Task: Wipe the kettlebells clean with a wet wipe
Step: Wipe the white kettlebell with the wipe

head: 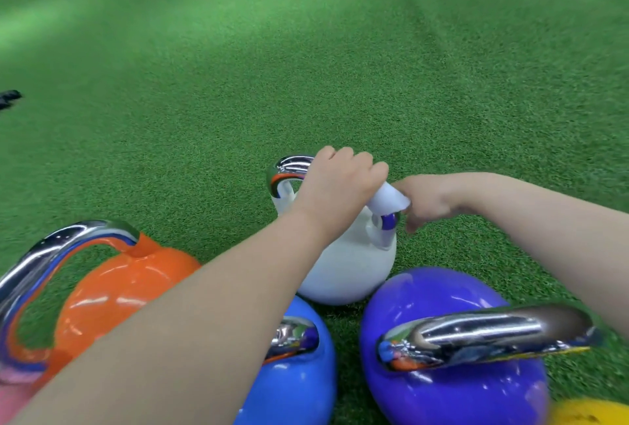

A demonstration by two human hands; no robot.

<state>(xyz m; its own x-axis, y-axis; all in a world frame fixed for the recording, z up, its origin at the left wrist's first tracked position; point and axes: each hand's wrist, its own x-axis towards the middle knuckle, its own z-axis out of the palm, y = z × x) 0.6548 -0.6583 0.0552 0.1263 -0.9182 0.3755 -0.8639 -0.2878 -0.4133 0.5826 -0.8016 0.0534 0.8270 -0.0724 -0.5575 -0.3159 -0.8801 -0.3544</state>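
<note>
A white kettlebell point(343, 268) with a chrome handle point(289, 166) stands on the green turf. My left hand point(340, 179) grips the top of that handle. My right hand point(429, 200) pinches a white wet wipe point(389, 201) wrapped around the handle's right side. Nearer to me stand an orange kettlebell point(119, 292), a blue kettlebell point(299, 377) partly hidden under my left forearm, and a purple kettlebell point(452, 387).
Green artificial turf point(306, 67) stretches ahead. A yellow kettlebell point(585, 414) peeks in at the bottom right, something pink point(13, 397) at the bottom left. A small black object point(10, 98) lies at the far left edge.
</note>
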